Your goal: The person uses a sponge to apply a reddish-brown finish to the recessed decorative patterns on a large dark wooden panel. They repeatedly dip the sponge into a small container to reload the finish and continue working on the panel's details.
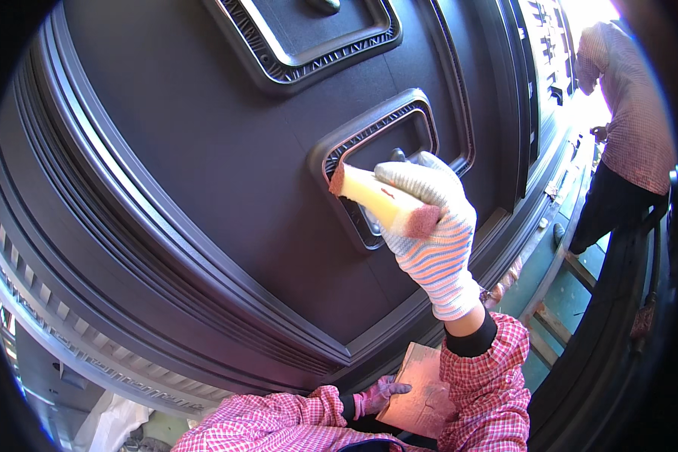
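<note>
My right hand [437,226], in a striped knit glove, is closed around a pale yellow sponge [384,202]. Both ends of the sponge are stained reddish brown. Its far end is at the left side of a small raised frame [328,154] on a dark panel [203,173]; whether it touches cannot be made out. Lower down, close to my body, my left hand [379,396] in a stained glove grips the edge of a flat piece of cardboard [423,399] smeared with copper-coloured paint. My right sleeve covers part of the cardboard.
A larger raised frame [278,71] sits farther up the panel, and ridged dark moulding [128,248] runs along its left side. To the right, another person [633,113] in a checked top stands beside a rack with crossbars [554,324]. White sheeting [113,422] lies at the lower left.
</note>
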### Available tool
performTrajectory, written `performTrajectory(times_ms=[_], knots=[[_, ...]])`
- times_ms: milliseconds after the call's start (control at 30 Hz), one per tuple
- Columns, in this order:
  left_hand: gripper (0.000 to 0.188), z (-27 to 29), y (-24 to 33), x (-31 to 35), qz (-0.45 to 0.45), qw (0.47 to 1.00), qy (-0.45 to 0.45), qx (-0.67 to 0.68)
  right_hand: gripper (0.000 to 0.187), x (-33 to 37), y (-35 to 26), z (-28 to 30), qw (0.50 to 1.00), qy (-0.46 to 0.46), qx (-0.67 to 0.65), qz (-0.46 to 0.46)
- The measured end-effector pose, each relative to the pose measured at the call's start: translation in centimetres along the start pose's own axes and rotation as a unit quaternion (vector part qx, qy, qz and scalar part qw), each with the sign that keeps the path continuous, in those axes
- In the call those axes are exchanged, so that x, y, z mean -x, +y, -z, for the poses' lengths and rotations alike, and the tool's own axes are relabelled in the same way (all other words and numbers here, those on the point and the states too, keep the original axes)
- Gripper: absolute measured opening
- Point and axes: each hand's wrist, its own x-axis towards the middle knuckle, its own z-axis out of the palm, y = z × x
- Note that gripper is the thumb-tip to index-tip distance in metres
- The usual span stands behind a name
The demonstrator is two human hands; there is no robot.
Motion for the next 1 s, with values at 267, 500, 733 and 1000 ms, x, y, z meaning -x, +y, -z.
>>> performTrajectory(times_ms=[267,500,733,1000], knots=[[0.043,-1.0,0.3,0.3,-0.052,0.999,-0.011,0.009,0.03,3.1,-0.1,1.9,0.996,-0.059,0.007,-0.061],[0.045,-0.6,0.9,0.6,0.004,1.0,0.007,-0.016,0.03,0.4,-0.6,0.3,0.998,-0.022,-0.024,-0.05],[0.043,-0.9,0.9,0.7,-0.041,0.998,0.019,-0.03,0.029,3.3,-0.1,1.5,0.993,-0.061,-0.017,-0.101],[0.042,-0.8,0.9,0.6,-0.03,0.997,0.026,-0.068,0.027,2.0,-0.1,1.4,0.999,-0.017,-0.014,-0.05]])
